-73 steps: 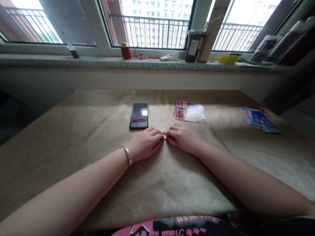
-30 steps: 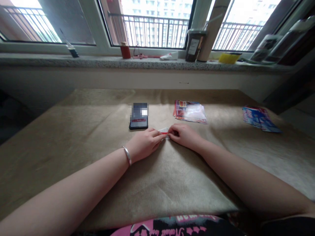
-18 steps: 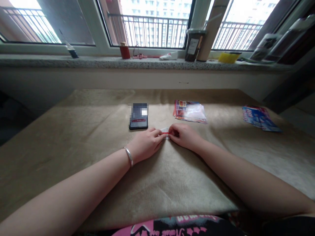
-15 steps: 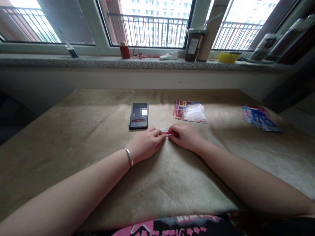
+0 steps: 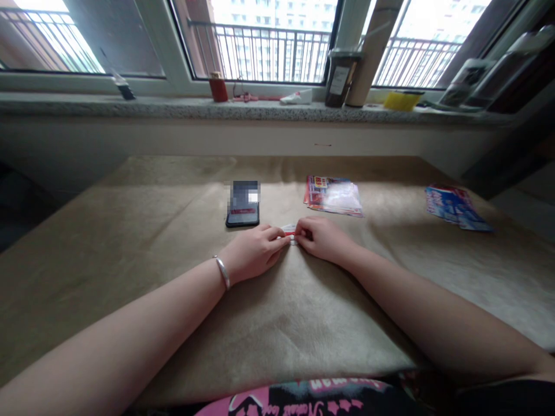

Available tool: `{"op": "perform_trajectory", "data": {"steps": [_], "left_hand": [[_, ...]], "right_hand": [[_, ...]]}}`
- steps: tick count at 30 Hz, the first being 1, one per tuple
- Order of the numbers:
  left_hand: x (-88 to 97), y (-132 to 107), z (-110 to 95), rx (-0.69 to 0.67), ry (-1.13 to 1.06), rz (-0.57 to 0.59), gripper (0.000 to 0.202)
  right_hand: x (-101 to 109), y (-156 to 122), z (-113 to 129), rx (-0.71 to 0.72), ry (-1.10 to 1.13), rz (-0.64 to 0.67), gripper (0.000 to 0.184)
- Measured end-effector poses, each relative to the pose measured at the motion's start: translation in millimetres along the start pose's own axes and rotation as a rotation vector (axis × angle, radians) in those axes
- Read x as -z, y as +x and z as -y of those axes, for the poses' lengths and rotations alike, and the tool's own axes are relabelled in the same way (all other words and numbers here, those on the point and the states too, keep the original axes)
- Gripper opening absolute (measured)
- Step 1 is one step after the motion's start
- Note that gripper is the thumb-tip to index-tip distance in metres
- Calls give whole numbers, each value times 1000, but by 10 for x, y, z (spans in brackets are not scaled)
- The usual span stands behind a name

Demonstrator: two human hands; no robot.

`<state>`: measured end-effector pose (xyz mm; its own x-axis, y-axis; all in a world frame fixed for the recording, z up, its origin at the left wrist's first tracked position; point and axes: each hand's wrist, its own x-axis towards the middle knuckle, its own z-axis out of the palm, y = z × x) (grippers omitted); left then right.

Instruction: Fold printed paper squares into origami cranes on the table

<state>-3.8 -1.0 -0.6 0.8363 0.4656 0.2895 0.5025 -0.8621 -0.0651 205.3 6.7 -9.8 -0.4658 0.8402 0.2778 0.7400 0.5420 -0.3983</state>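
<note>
- Nearest us, along the lower edge, we see a black and pink printed shirt [image 5: 295, 401], just beside the brown-covered table [image 5: 277, 323].
- We see a silver bracelet [image 5: 222, 271] round the left wrist. The left hand [image 5: 254, 251] lies low, its fingers close together and reaching the left end of the paper; we cannot tell whether its thumb pinches or only presses.
- The right hand [image 5: 323, 238] pinches the paper's right end, thumb and forefinger curled into a ring. A couple of seconds ago we saw those fingers laid more flatly over that end.
- The small white paper [image 5: 289, 227] is on the table between the two hands. Its red part now shows to us as a thin strip, where earlier it was a broader patch, and more white shows below it.
- Just beyond the left hand we find the phone [image 5: 243, 218], in the same place as before.
- Farther right we see a pile of leaflets [image 5: 333, 199], and well apart from it some blue leaflets [image 5: 457, 208]; both are unmoved.
- Beyond the table, we see a red jar [image 5: 218, 89] and a tub [image 5: 340, 81] on the stone sill [image 5: 173, 110].
</note>
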Motion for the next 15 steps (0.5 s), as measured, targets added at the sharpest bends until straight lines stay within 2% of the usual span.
{"op": "perform_trajectory", "data": {"steps": [15], "left_hand": [[11, 31, -44, 28, 19, 21, 28]], "right_hand": [[47, 50, 3, -91, 14, 76, 4]]}}
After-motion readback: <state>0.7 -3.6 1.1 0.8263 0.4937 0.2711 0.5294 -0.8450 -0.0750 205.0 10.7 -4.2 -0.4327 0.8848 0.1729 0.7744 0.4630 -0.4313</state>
